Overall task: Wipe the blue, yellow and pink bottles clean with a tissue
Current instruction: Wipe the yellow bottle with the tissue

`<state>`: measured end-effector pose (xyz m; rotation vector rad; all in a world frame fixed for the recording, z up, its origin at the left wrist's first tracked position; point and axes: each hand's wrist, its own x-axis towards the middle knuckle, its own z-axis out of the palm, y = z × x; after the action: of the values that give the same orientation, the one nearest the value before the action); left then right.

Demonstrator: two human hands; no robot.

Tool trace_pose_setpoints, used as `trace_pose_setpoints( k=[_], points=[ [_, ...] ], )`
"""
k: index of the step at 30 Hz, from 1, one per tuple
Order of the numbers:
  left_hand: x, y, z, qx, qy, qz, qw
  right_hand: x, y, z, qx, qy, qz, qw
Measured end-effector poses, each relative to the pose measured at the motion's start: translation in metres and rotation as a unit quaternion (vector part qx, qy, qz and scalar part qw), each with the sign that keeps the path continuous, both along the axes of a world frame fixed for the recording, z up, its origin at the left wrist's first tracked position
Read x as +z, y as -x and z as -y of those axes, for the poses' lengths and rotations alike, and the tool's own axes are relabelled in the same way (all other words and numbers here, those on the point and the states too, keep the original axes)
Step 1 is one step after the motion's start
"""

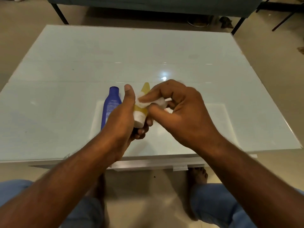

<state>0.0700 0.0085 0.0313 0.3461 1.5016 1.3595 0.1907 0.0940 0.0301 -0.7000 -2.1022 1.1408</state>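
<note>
Seen from above, through a camera worn on the person's head, two bare forearms reach forward over a pale, glossy desk [65,66]. At the centre of the view the left hand [122,117] grasps the yellow bottle [142,102], a tube with a white cap, its fingers curled around the capped lower end and its thumb lying up along the side. The tube is lifted off the desk and tilts away from the viewer, narrow yellow tip pointing forward. The right hand [178,111] pinches a crumpled white tissue [148,100] and presses it against the middle of the yellow body, so the wiping of the yellow bottle appears to be the step under way. Just to the left, partly hidden behind the left hand, the blue bottle [110,106] lies flat on the desk with its dark blue cap pointing away. No pink bottle can be seen anywhere in view; it may be hidden behind the hands or out of view. Whether the blue bottle has already been cleaned cannot be told. The next move probably calls for turning the tube in the left hand so the tissue can reach the far side and the tip, while keeping a steady grip on the cap end.
</note>
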Motion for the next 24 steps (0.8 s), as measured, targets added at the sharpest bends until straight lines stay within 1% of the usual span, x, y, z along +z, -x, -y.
trace_pose_setpoints(
  k=[3, 5, 6, 8, 10, 11, 12, 14, 16, 17, 19, 22, 24],
  points=[
    [0.004, -0.002, 0.002, -0.048, -0.012, 0.005, 0.999, 0.001, -0.004, -0.015, -0.088, -0.034, -0.007, 0.995],
    [0.005, -0.003, 0.002, -0.052, -0.018, 0.002, 0.999, 0.001, -0.006, -0.021, -0.115, -0.021, -0.003, 0.993],
    [0.005, -0.003, 0.002, -0.046, -0.025, 0.005, 0.999, 0.0, -0.007, -0.019, -0.099, 0.004, -0.009, 0.995],
    [0.002, 0.0, 0.001, -0.011, -0.035, 0.011, 0.999, -0.002, -0.006, -0.008, -0.03, 0.042, -0.017, 0.999],
    [-0.001, 0.004, 0.001, 0.019, -0.026, 0.004, 0.999, -0.003, -0.005, 0.003, 0.027, 0.008, -0.004, 1.0],
    [-0.003, 0.005, 0.001, 0.012, -0.023, -0.002, 1.0, -0.002, -0.004, 0.004, 0.036, -0.013, -0.001, 0.999],
    [-0.003, 0.005, 0.002, -0.011, -0.027, -0.004, 1.0, -0.002, -0.004, 0.002, 0.029, -0.02, -0.006, 0.999],
    [-0.002, 0.002, 0.003, -0.054, -0.028, -0.002, 0.998, 0.002, -0.005, -0.008, -0.032, 0.006, -0.03, 0.999],
    [-0.004, 0.001, 0.002, -0.051, -0.017, 0.004, 0.999, 0.005, -0.006, -0.016, -0.089, 0.042, -0.03, 0.995],
    [-0.004, 0.001, 0.002, -0.043, -0.017, 0.01, 0.999, 0.004, -0.005, -0.016, -0.097, 0.048, -0.02, 0.994],
    [-0.006, 0.002, 0.001, -0.028, -0.029, 0.008, 0.999, 0.001, -0.004, -0.007, -0.059, 0.043, -0.005, 0.997],
    [-0.006, 0.004, 0.0, 0.015, -0.013, -0.02, 1.0, -0.001, 0.001, 0.012, 0.033, -0.01, -0.004, 0.999],
    [-0.005, 0.003, 0.001, -0.005, -0.025, -0.027, 0.999, -0.001, 0.002, 0.009, 0.029, -0.007, -0.025, 0.999]
  ],
)
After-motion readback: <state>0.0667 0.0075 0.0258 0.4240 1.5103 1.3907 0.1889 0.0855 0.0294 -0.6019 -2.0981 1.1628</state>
